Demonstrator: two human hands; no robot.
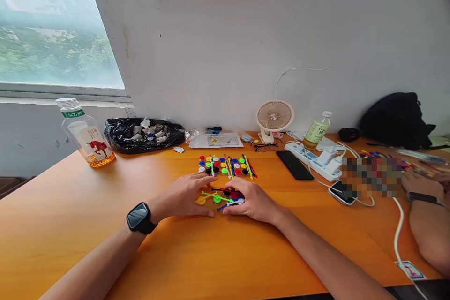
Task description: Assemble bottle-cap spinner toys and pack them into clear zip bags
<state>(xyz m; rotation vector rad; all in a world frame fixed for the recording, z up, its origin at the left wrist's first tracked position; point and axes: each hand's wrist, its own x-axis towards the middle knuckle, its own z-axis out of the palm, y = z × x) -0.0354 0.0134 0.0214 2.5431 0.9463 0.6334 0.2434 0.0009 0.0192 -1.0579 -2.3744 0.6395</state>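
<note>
On the orange table, a small pile of plastic arrow spinners lies between my two hands. A green spinner (217,198), a yellow spinner (201,200) and a white spinner (239,202) show in it, along with black, red and blue parts. My left hand (181,197) rests open at the pile's left side, thumb and fingers apart. Curved round the right side is my right hand (253,201), its thumb apart from its fingers, with some pieces partly hidden under it. Just behind lie rows of coloured discs (223,165) and groups of plastic arrows (249,167).
A drink bottle (92,138) stands at left, beside a black plastic bag (119,137) of scraps. Behind are a small fan (274,116), a black phone (294,165), a power strip (312,163) and a second bottle (317,132). Another person's arm (427,220) rests at right.
</note>
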